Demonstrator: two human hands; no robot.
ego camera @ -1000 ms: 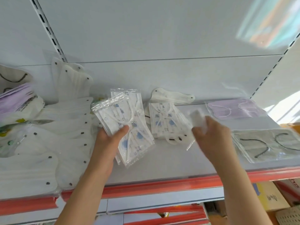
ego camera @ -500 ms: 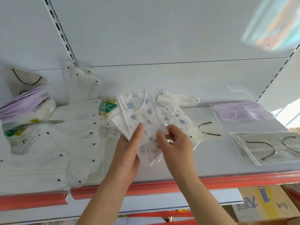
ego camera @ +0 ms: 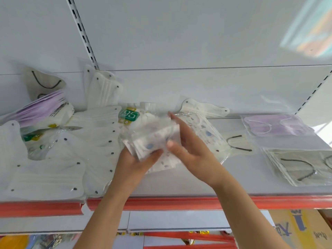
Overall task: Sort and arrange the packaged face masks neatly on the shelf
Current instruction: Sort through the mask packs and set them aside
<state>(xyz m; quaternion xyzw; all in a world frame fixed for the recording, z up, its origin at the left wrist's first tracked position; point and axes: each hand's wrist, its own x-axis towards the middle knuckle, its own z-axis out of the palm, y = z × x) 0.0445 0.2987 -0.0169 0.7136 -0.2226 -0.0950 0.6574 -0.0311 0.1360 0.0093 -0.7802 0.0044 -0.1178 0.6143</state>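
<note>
Looking from a single head-worn wide-angle view, forward and slightly down onto the shelf (ego camera: 233, 178), close enough for both forearms to be reaching in from the bottom edge. Facing the white back panel (ego camera: 179, 42) squarely, its lines bowing toward the frame's edges. Catching the shelf's red lip (ego camera: 161, 203) low down, with a lower level showing beneath.

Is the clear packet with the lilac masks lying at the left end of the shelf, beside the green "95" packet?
No, the clear packet of lilac masks lies flat on the shelf's right side, far from the green "95" packet.
</note>
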